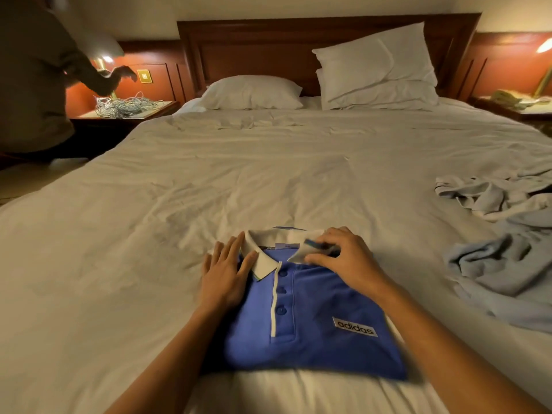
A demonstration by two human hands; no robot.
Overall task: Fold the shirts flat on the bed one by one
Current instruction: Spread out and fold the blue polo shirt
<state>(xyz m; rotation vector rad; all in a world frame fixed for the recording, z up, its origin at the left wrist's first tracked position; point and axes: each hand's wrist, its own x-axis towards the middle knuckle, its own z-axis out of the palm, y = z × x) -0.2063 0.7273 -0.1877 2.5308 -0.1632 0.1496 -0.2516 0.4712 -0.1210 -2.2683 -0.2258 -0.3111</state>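
Note:
A blue polo shirt (pixel 313 330) with a white collar and a white logo patch lies folded into a rectangle on the white bed (pixel 239 180), close to me. My left hand (pixel 224 273) rests flat on the shirt's left shoulder, fingers straight beside the collar. My right hand (pixel 343 258) pinches the right collar flap (pixel 301 252), which is turned up. A loose heap of pale grey-blue shirts (pixel 504 243) lies crumpled at the bed's right edge.
Three white pillows (pixel 376 67) lean on the wooden headboard. Another person (pixel 38 76) stands at the far left by a nightstand holding tangled cables (pixel 125 106). A second nightstand (pixel 516 103) stands at the far right.

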